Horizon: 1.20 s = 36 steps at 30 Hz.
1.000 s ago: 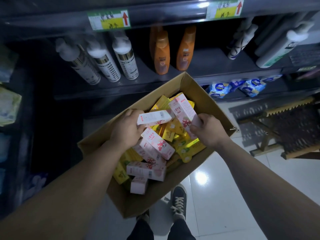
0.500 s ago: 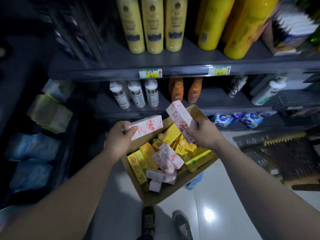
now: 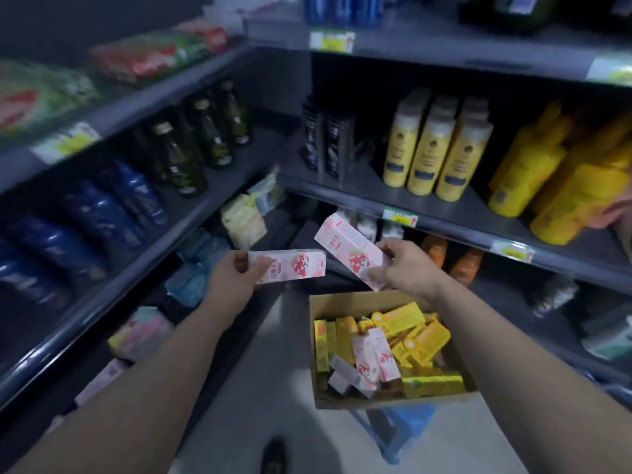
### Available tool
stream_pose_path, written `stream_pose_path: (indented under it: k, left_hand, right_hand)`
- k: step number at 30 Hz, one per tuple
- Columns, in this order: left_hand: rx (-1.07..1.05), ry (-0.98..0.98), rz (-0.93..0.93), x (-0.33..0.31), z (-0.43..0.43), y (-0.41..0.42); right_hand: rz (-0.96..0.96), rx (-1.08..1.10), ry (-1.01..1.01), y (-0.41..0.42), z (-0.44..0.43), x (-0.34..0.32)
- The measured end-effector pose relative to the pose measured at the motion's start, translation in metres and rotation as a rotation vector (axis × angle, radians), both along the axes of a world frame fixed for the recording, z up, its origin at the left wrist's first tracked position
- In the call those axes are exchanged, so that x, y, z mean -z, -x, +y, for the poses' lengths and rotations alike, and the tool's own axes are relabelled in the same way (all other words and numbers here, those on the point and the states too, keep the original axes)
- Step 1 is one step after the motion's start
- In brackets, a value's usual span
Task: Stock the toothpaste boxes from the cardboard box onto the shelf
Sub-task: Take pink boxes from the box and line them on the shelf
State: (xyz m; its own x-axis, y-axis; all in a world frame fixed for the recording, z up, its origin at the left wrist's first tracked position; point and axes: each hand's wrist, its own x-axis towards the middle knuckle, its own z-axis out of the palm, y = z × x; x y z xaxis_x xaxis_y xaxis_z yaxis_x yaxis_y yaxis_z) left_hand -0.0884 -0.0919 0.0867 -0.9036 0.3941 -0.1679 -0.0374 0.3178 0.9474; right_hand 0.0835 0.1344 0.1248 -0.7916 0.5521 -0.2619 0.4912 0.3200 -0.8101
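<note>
Shelving (image 3: 263,159) of dark metal runs along the left, with blue bottles (image 3: 133,196) standing above and well to the left of the nearer grip. The left hand (image 3: 229,282), in mid-air, pinches one end of a pink toothpaste box (image 3: 287,266) between its thumb and curled fingers. The box lies level and juts rightward from that grip. Its free end comes right up to a second pink box (image 3: 349,249); whether they touch cannot be told. This second box slants up and leftward out of the right hand (image 3: 407,268), whose thumb and fingers clamp its lower end.

Below the right hand's grip sits the open cardboard box (image 3: 342,302), full of jumbled yellow and pink cartons, perched on a blue stool (image 3: 407,422). Yellow bottles (image 3: 431,155) stand above and right of that grip.

Likely risks: each pink box is held by one end only, so a knock against the shelving's lip, or against the other box, could twist it loose and drop it. The cardboard box appears wider than its stool, so a nudge from an arm or knee might tip it.
</note>
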Motion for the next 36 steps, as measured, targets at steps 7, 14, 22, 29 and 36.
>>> stream_pose_path:
  k: [7,14,22,29,36]
  left_hand:
    - [-0.244,-0.106,0.062,-0.063,-0.116,-0.015]
    - [-0.507,-0.164,0.192,-0.112,-0.250,-0.033]
    - [-0.806,-0.240,0.274,-0.145,-0.415,-0.075]
    - [-0.991,-0.212,0.355,-0.173,-0.569,-0.134]
    - [-1.158,-0.192,0.416,-0.199,-0.679,-0.168]
  right_hand:
    - [0.117,-0.215,0.019,0.054,-0.072,-0.067]
    - [0.247,-0.428,0.024,0.109,-0.189,-0.120]
    - [0.331,-0.689,0.017,0.134,-0.362,-0.166]
    - [0.400,-0.848,0.016,0.127,-0.518,-0.189]
    - [0.457,-0.936,-0.011,0.135,-0.639,-0.203]
